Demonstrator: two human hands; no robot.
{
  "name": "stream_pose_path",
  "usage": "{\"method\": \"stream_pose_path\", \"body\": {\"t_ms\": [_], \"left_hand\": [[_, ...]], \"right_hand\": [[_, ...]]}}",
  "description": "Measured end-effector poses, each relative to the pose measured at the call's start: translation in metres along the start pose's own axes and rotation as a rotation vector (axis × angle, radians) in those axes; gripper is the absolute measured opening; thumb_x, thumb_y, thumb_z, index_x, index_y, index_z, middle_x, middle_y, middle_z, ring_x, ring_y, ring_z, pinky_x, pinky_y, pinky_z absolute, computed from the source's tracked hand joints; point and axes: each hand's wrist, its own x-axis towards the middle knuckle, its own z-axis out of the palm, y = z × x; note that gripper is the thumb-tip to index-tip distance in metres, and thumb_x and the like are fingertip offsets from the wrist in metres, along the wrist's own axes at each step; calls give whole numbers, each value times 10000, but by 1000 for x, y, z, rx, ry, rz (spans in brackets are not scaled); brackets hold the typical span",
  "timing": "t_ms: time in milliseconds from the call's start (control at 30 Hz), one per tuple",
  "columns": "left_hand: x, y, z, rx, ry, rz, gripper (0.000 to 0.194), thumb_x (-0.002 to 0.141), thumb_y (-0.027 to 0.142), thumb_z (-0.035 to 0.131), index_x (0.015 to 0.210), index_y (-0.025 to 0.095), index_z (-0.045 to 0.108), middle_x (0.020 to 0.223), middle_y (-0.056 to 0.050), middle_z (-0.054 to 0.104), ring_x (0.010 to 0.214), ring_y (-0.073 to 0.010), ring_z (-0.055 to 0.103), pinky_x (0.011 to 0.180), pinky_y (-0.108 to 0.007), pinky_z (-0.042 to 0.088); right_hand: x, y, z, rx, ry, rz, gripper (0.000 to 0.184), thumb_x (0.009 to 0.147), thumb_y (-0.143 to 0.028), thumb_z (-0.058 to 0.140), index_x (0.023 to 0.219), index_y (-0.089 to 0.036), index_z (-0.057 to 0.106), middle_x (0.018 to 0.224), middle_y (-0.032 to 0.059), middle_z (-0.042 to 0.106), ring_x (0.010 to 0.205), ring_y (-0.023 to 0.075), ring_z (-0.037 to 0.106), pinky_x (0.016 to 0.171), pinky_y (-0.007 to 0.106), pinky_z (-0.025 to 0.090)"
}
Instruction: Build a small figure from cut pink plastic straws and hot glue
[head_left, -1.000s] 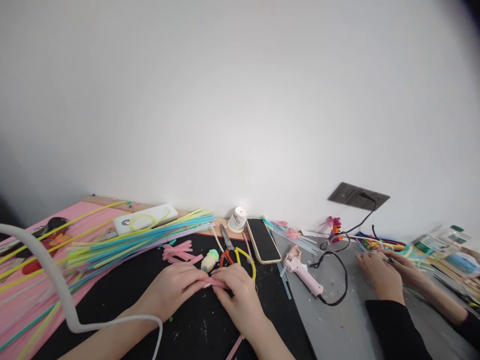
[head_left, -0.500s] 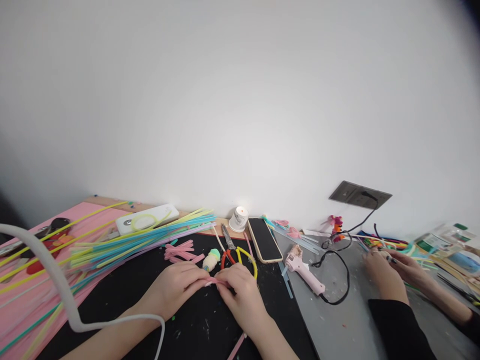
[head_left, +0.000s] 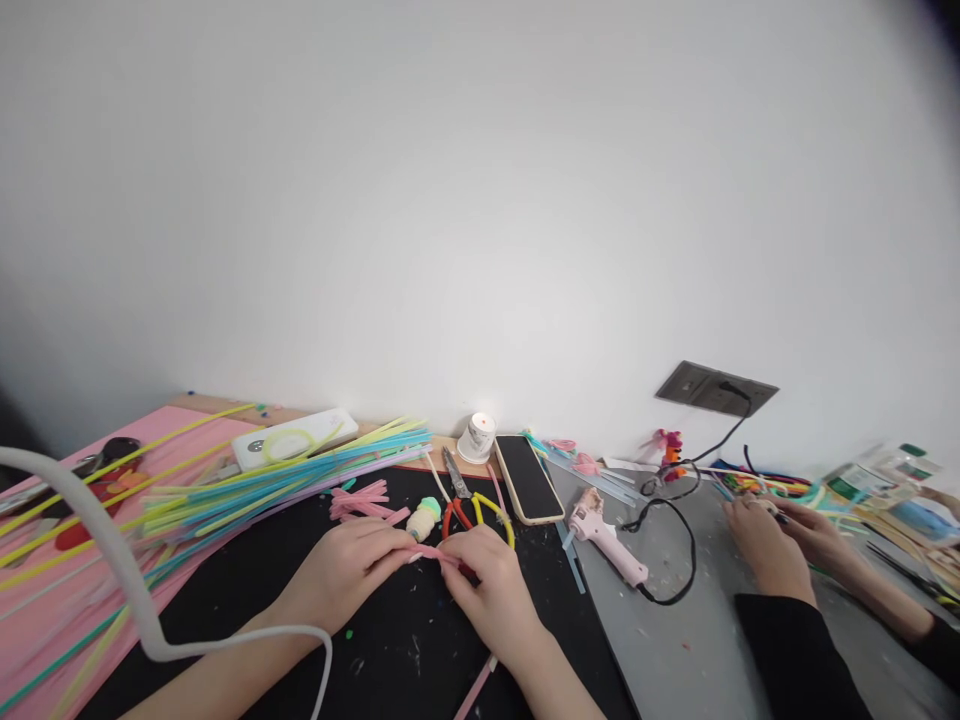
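Observation:
My left hand [head_left: 349,565] and my right hand [head_left: 487,580] are close together over the black mat [head_left: 390,650]. Both pinch a short pink pipe cleaner [head_left: 429,551] stretched between their fingertips. A longer pink strip [head_left: 476,690] shows below my right wrist; whether it joins the held piece I cannot tell. Just beyond my fingers lies a small cream and green fuzzy figure [head_left: 424,520]. Orange-and-yellow-handled scissors [head_left: 459,482] lie behind my right hand, partly hidden by it. A pile of short pink pipe cleaners [head_left: 367,502] rests beyond my left hand.
At left lie long coloured pipe cleaners [head_left: 285,485] and a white device [head_left: 294,437]. A paper cup [head_left: 478,437], a phone [head_left: 529,480] and a pink glue gun [head_left: 611,540] with a black cord stand or lie rightward. Another person's hands [head_left: 772,545] work at far right. A white cable [head_left: 112,560] crosses the near left.
My hands have drawn slightly apart, so more of the pink pipe cleaner shows between them. The view has shifted a little; the other things stay in place.

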Motion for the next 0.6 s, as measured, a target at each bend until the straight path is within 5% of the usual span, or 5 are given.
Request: {"method": "stream_pose_path", "body": {"t_ms": [233,433,600], "left_hand": [[2,4,-4,23,79,-2,268,904,324,468,826,201,693,784,-13,736,736,-162,675,723,-246,515],[1,3,-3,40,126,38,253,898,322,479,827,202,690,779,-9,737,744,-165,683,713,-246,522],[0,4,-2,50,143,57,266,907,314,463,818,213,692,799,-6,744,754,-156,689,734,-238,530]], "right_hand": [[0,-3,-6,100,51,37,238,773,-90,560,956,-218,643,949,35,666,876,180,583,798,301,471],[0,2,0,476,108,381,160,766,-239,604,906,-176,646,686,17,657,514,116,520,466,220,407],[1,0,4,777,80,517,190,755,-347,634,766,-158,628,624,9,647,421,72,444,390,181,351]]}}
